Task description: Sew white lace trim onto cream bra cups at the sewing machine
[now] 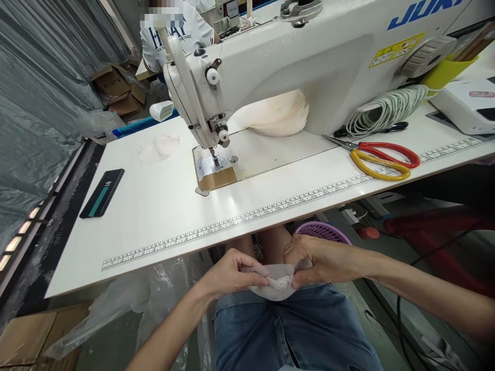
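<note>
Over my lap, a small piece of sheer white fabric (pixel 275 291) with a lacy-looking patch is stretched between both hands. My left hand (pixel 242 272) pinches its left side between thumb and fingers. My right hand (pixel 309 260) grips the right side, thumb on top and fingers curled. Beyond the table edge stands a white sewing machine (pixel 270 62), its needle and presser foot above the metal plate. Pale cream fabric pieces (pixel 280 116) lie under its arm. Another thin, pale fabric piece (pixel 160 147) rests flat on the table left of the needle.
Scissors (pixel 381 159) with red and yellow handles lie near the coiled cord (pixel 386 111). A dark phone (pixel 102 193) is at the table's left. A printed ruler (pixel 232 222) follows the front edge. Below sits a purple basket (pixel 323 230). Another person (pixel 189 28) is behind the machine.
</note>
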The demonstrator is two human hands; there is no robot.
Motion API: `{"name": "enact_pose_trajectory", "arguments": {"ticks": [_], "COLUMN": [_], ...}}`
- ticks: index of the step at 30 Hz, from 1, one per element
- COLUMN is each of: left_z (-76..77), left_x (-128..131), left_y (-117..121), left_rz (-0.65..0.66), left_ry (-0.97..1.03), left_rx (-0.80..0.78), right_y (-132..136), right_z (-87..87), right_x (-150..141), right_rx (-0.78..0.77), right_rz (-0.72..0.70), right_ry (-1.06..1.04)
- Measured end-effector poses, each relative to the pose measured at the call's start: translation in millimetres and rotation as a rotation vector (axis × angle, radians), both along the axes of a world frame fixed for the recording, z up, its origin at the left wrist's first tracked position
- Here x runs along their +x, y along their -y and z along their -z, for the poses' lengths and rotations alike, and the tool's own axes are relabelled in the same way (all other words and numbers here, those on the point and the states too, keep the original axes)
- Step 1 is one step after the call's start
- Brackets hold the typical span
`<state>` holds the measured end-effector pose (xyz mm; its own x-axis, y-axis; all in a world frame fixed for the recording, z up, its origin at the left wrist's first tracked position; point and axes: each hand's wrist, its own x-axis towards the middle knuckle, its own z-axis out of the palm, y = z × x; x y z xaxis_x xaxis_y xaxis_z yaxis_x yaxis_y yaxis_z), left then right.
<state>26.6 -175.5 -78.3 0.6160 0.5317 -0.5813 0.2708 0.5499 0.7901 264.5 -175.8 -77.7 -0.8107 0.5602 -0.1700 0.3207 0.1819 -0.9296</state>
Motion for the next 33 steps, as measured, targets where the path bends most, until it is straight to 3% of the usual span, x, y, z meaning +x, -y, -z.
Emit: {"name": "enact_pose_trajectory", "arguments": {"ticks": [6,12,16,20,26,33], "left_z": [3.0,9.4,13.9,12.9,11.5,18.3], "left_x": [2,3,0,6,15,17], "left_y": [1,4,5,4,1,6], "left_rz": [-0.003,-0.012,-0.008,0.025,0.087,0.019], "left_ry": [0.021,0.056,0.064,0.038,-0.013,-0.029], "left_rx": [-0.073,-0.097,-0.073,-0.035,0.046,0.044], "right_y": [-1,0,-1,2,6,9], "right_z": [8.6,13.0,15.5,15.3,17.0,22.8], "right_x": [8,-1,5,11,3,13], "right_rx": [-0.197,-0.181,-0.258,-0.294,-0.273,-0.406], "right_rz": [-0.096,-0.035,-0.026,-0.03,0.078,0.14], "right_ry": [-0.027,-0.044,-0.054,-0.022,-0.05,-0.035]}}
